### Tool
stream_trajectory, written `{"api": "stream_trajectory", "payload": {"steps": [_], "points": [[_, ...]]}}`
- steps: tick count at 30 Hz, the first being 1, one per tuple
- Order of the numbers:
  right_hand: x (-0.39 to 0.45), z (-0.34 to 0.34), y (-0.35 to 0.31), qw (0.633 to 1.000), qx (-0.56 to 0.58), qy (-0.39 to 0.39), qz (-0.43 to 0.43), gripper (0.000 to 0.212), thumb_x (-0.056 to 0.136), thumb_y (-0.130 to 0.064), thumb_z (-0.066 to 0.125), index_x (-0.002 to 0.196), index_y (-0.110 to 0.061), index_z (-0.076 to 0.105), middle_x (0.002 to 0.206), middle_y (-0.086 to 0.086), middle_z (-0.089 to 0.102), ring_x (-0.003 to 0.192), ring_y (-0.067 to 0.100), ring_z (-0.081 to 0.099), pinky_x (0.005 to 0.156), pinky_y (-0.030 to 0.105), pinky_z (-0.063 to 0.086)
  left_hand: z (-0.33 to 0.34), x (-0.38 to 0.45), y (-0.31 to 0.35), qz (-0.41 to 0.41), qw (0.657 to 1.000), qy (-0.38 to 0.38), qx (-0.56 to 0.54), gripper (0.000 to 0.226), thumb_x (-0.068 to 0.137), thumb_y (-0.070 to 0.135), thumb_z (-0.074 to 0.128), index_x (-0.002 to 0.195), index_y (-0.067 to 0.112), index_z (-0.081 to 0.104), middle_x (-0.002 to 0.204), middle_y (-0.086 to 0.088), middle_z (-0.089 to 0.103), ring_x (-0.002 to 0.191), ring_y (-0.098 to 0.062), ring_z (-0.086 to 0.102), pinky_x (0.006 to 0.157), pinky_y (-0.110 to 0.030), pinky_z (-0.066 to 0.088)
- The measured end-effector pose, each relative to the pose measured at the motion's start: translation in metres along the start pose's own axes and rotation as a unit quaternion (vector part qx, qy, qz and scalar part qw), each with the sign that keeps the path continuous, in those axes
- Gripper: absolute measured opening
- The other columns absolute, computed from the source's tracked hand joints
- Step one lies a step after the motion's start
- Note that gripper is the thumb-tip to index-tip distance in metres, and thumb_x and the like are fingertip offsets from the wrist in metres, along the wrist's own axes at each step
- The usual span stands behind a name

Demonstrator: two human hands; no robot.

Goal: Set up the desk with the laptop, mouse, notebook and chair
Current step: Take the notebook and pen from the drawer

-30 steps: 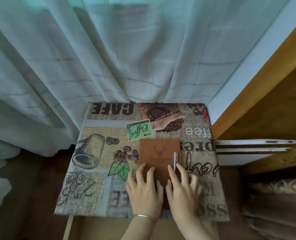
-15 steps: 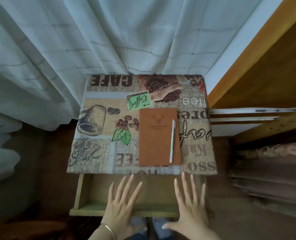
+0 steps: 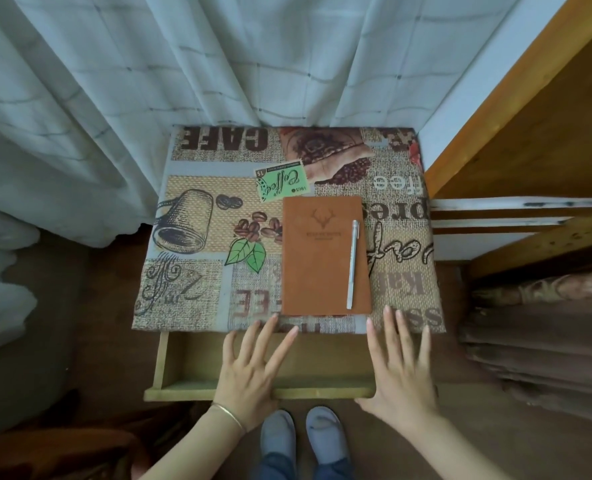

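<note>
Both hands have let go: the notebook (image 3: 325,258) and pen (image 3: 352,263) lie placed just beyond the spread, empty left hand (image 3: 249,372) and right hand (image 3: 400,375), over the open drawer (image 3: 190,362).

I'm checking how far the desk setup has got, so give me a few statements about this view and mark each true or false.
1. The pen lies on the notebook. True.
2. A laptop sits on the desk. False: only the notebook and pen lie on the patterned cloth.
3. The drawer under the desk is pulled open. True.
4. The left hand holds the notebook. False: both hands are spread open over the drawer, holding nothing.
5. The right hand grips the pen. False: it is empty, and the pen lies untouched.
</note>
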State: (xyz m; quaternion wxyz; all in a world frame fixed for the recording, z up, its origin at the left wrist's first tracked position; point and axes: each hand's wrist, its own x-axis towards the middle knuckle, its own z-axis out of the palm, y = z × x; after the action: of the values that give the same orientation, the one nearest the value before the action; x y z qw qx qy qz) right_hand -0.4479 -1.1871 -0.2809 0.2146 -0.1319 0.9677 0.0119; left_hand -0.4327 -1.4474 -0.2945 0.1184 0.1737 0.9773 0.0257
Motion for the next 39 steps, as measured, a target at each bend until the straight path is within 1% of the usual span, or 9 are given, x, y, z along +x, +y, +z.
{"api": "stream_trajectory", "payload": {"steps": [4, 8, 14, 20, 23, 25, 29, 33, 39], "points": [[0.017, -0.003, 0.004, 0.999, 0.028, 0.013, 0.027, 0.143, 0.038, -0.068, 0.079, 0.147, -0.003, 0.014, 0.154, 0.017, 0.02, 0.141, 0.035, 0.019, 0.111, 0.06, 0.015, -0.003, 0.014, -0.009, -0.005, 0.997, 0.07, 0.026, 0.112, 0.049, 0.029, 0.066, 0.15, 0.025, 0.016, 0.126, -0.012, 0.051, 0.107, -0.031, 0.047, 0.09, -0.055, 0.036], [0.042, -0.012, 0.004, 0.994, 0.048, 0.074, 0.06, 0.125, 0.044, -0.057, 0.084, 0.142, -0.002, 0.031, 0.145, 0.014, 0.039, 0.131, 0.032, 0.035, 0.109, 0.048, 0.024, -0.005, 0.042, -0.013, -0.037, 0.987, 0.149, 0.05, 0.082, 0.076, 0.005, 0.054, 0.149, 0.022, 0.022, 0.1, -0.009, 0.059, 0.08, -0.028, 0.046, 0.072, -0.045, 0.039], [0.064, -0.024, 0.002, 0.991, 0.037, 0.09, 0.087, 0.118, 0.039, -0.043, 0.09, 0.137, -0.003, 0.04, 0.133, 0.013, 0.047, 0.114, 0.032, 0.043, 0.092, 0.047, 0.036, -0.013, 0.072, -0.011, -0.095, 0.989, 0.108, 0.039, 0.096, 0.068, 0.01, 0.066, 0.15, 0.021, 0.017, 0.082, -0.006, 0.048, 0.071, -0.027, 0.043, 0.062, -0.039, 0.031], [0.046, -0.031, 0.004, 0.992, 0.094, 0.061, 0.066, 0.118, 0.055, -0.07, 0.07, 0.147, -0.012, 0.022, 0.149, 0.007, 0.032, 0.131, 0.027, 0.03, 0.106, 0.049, 0.028, -0.031, 0.061, -0.012, -0.059, 0.996, 0.063, -0.019, 0.108, 0.062, 0.039, 0.073, 0.15, 0.022, 0.014, 0.096, -0.009, 0.052, 0.078, -0.029, 0.046, 0.067, -0.041, 0.037], [0.039, -0.047, -0.001, 0.966, 0.238, 0.093, 0.037, 0.098, 0.074, -0.069, 0.048, 0.149, -0.024, 0.006, 0.156, -0.004, 0.014, 0.141, 0.015, 0.013, 0.114, 0.043, 0.016, -0.057, 0.061, -0.01, -0.051, 0.996, 0.049, -0.054, 0.105, 0.063, 0.068, 0.061, 0.149, 0.021, 0.022, 0.116, -0.01, 0.051, 0.096, -0.03, 0.049, 0.077, -0.043, 0.043], [0.047, -0.06, -0.009, 0.945, 0.304, 0.116, 0.038, 0.08, 0.082, -0.062, 0.039, 0.149, -0.028, 0.012, 0.155, -0.005, 0.016, 0.141, 0.013, 0.013, 0.113, 0.035, 0.014, -0.073, 0.07, -0.007, -0.065, 0.993, 0.046, -0.082, 0.096, 0.07, 0.073, 0.05, 0.147, 0.021, 0.027, 0.129, -0.011, 0.047, 0.107, -0.031, 0.047, 0.082, -0.044, 0.044], [0.082, -0.071, -0.019, 0.944, 0.286, 0.16, 0.039, 0.06, 0.089, -0.044, 0.048, 0.144, -0.029, 0.029, 0.153, -0.003, 0.022, 0.138, 0.021, 0.025, 0.109, 0.038, 0.029, -0.084, 0.1, 0.001, -0.099, 0.987, 0.032, -0.123, 0.086, 0.076, 0.072, 0.041, 0.147, 0.027, 0.022, 0.153, -0.004, 0.025, 0.129, -0.034, 0.033, 0.099, -0.049, 0.038], [0.109, -0.058, -0.02, 0.956, 0.227, 0.177, 0.059, 0.055, 0.088, -0.041, 0.05, 0.139, -0.023, 0.042, 0.152, 0.0, 0.03, 0.129, 0.026, 0.037, 0.103, 0.045, 0.04, -0.069, 0.122, 0.01, -0.116, 0.979, 0.041, -0.161, 0.082, 0.075, 0.066, 0.045, 0.145, 0.025, 0.028, 0.158, 0.003, 0.017, 0.139, -0.034, 0.022, 0.107, -0.051, 0.032], [0.119, -0.03, -0.032, 0.926, 0.28, 0.244, 0.061, 0.052, 0.095, -0.039, 0.032, 0.143, -0.019, 0.035, 0.158, 0.006, 0.009, 0.141, 0.028, 0.019, 0.111, 0.046, 0.028, -0.043, 0.129, 0.028, -0.121, 0.943, 0.145, -0.275, 0.072, 0.075, 0.044, 0.056, 0.141, 0.019, 0.039, 0.156, 0.004, 0.019, 0.145, -0.03, 0.006, 0.115, -0.039, 0.013]]}}
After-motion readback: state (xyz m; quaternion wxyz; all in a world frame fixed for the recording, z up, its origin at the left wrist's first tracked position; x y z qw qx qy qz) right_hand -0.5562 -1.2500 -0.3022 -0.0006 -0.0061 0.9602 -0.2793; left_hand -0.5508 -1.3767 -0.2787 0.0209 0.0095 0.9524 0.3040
